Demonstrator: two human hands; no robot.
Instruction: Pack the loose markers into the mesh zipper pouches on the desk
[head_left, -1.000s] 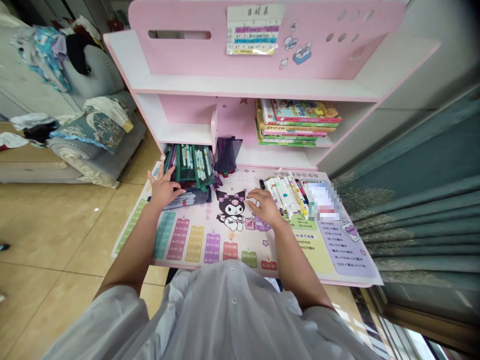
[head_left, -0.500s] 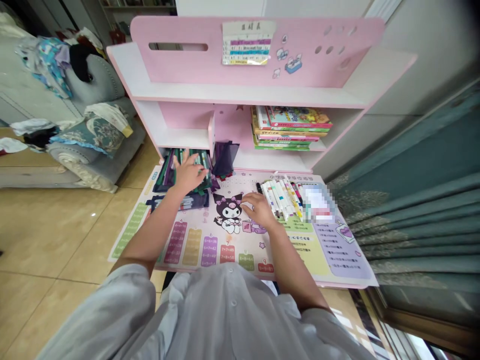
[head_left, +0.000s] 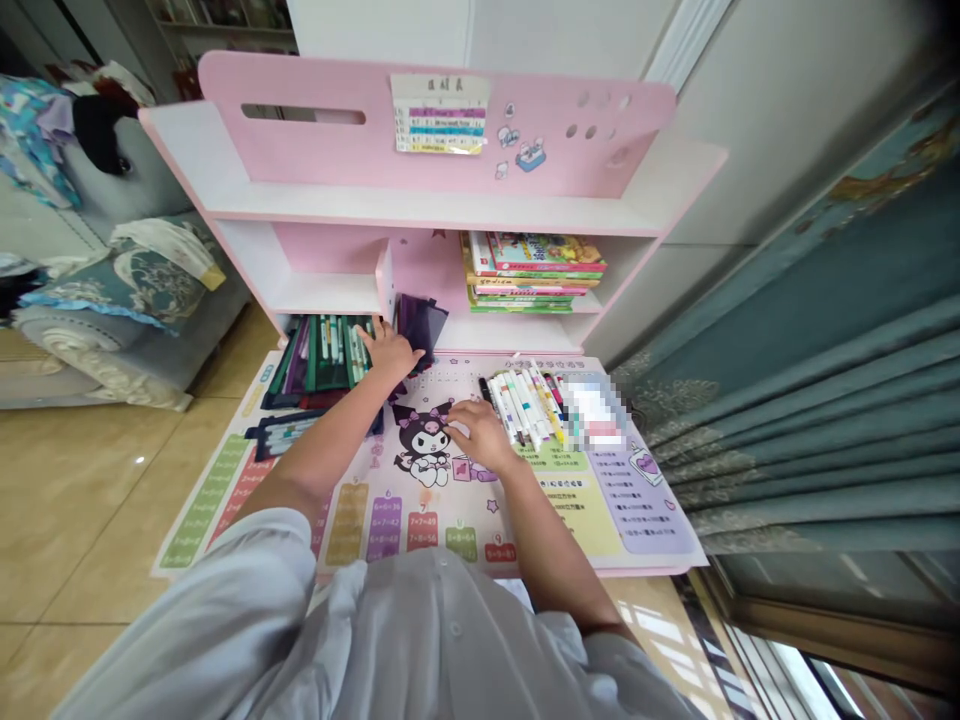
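My left hand (head_left: 388, 352), fingers spread, reaches to the right end of the dark green mesh pouches (head_left: 321, 372), where markers show through the netting. Its thumb side is beside a dark purple mesh pouch (head_left: 421, 322) leaning by the shelf divider; whether they touch I cannot tell. A navy mesh pouch (head_left: 281, 436) with markers inside lies in front, partly hidden by my left forearm. My right hand (head_left: 481, 435) hovers over or rests on the printed desk mat (head_left: 420, 500), fingers loosely bent and apart, holding nothing visible. Just right of it lies a bunch of white markers (head_left: 525, 405).
A pink and white shelf (head_left: 442, 208) stands along the desk's back, with a stack of books (head_left: 532, 275) on it. A blurred-out item (head_left: 596, 412) lies right of the markers. A curtain (head_left: 795, 380) hangs at the right, and a sofa (head_left: 142, 300) stands at the left.
My left hand has moved right across the green pouches to the purple pouch. The right hand stays near the printed figure, its fingers slightly straighter. The view has turned right.
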